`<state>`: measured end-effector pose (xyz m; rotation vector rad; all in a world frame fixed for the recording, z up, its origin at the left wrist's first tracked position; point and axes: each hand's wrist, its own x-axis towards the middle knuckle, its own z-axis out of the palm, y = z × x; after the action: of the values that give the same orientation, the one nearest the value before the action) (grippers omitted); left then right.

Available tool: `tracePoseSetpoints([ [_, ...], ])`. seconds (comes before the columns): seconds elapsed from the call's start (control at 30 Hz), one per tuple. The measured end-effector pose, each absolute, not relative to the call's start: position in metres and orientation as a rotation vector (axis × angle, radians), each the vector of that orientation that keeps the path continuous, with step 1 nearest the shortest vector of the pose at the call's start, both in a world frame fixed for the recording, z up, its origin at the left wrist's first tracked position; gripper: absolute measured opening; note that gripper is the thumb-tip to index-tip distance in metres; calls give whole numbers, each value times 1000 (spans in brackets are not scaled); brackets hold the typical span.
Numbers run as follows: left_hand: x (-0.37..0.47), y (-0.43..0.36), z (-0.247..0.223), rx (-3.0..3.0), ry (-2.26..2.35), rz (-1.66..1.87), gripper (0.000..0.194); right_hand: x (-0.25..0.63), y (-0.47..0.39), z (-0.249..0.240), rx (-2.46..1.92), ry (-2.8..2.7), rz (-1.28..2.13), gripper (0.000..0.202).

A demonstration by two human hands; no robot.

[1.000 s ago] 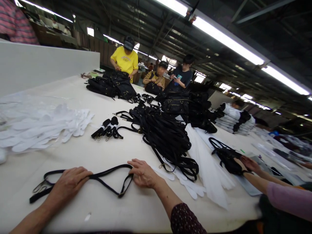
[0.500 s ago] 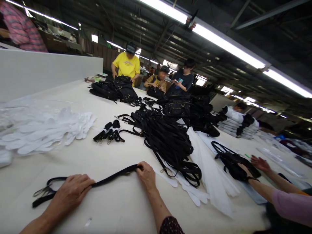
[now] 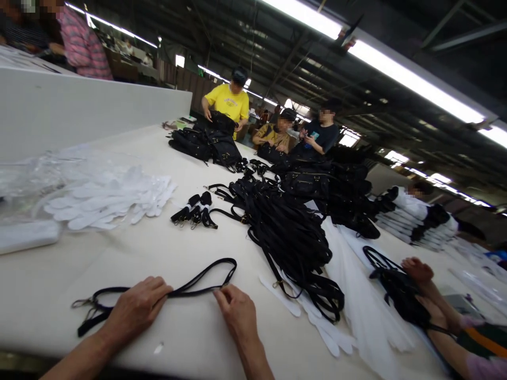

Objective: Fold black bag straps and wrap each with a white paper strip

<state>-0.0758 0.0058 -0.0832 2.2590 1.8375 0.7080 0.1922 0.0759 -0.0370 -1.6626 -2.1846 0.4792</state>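
Note:
My left hand is closed over a black strap and presses it to the table. Metal snap hooks and a dark strap end stick out to its left. Fingertips of my right hand pinch the strap farther right. Between and behind my hands the strap bends into a narrow loop on the tabletop. Just beyond lies a big pile of loose black straps. A few straps bundled with white bands sit left of that pile.
White padded strips and clear plastic lie at left; long white sheets lie right of the pile. Black bags are heaped behind. A co-worker's hands handle a black bag at right. A low white partition stands at back left.
The strap was drawn out between my hands; now it is slackened and folded into a loop. My right hand has come closer to my left. The view has turned left.

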Motion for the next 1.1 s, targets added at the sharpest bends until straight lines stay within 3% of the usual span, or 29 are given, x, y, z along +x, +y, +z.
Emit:
tracePoseSetpoints([
  [0.17,-40,1,-74,2326,1727,712,25,153,102,-34,-1700,-2243,375,25],
  [0.3,-23,0,-71,2339,1679,639,24,127,99,-50,-1443,-2445,313,19],
  [0.47,-27,1,-70,2308,1651,609,26,120,90,-64,-1161,-2626,272,15],
  [0.73,-43,-10,-66,2348,1556,601,37,125,96,-64,-1096,-2732,151,15],
  [0.9,-63,-15,-61,2456,1760,661,24,126,96,-61,-1048,-2749,172,17],
  [1.1,-64,0,-42,2615,1722,722,20,134,93,-59,-892,-2760,205,5],
])
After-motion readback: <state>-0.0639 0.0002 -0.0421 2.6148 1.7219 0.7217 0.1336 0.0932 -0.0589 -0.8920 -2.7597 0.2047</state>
